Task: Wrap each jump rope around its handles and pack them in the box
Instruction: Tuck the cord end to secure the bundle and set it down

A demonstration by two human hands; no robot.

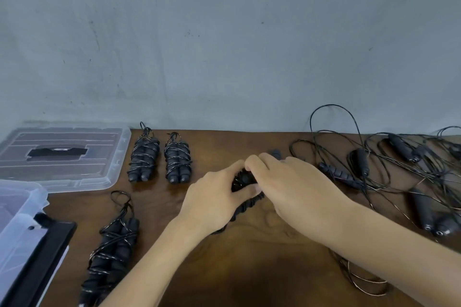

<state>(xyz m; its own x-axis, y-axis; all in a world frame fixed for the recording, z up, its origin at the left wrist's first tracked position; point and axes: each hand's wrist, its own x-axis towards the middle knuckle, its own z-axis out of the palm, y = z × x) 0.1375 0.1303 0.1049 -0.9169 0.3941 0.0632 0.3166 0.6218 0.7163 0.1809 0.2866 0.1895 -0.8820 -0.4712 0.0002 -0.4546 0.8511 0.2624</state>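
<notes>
Far left of frame: clear box point(15, 209) w/ its lid point(64, 154) lying apart above it, nothing packed yet as far as I can see. Next, 3 wrapped rope bundles on the worktop point(249, 269): two at upper centre-left point(144, 154) point(177, 158), one lower left point(112, 244).

Centre: left hand point(214, 202) and right hand point(294, 187) both curl their fingers round the handles of the rope being wrapped point(243, 179), cord trailing toward lower right point(359, 279).

Risks: slack cord may snag on the tangled pile at right, so a pull drags neighbours along. If either grip loosens, the turns could spring off, since the cord looks stiff. The end not tucked = bundle likely unwinds en route to box.

Right: loose unwrapped ropes point(399, 164), cords crossing each other, prob. knotting if one is yanked out.
</notes>
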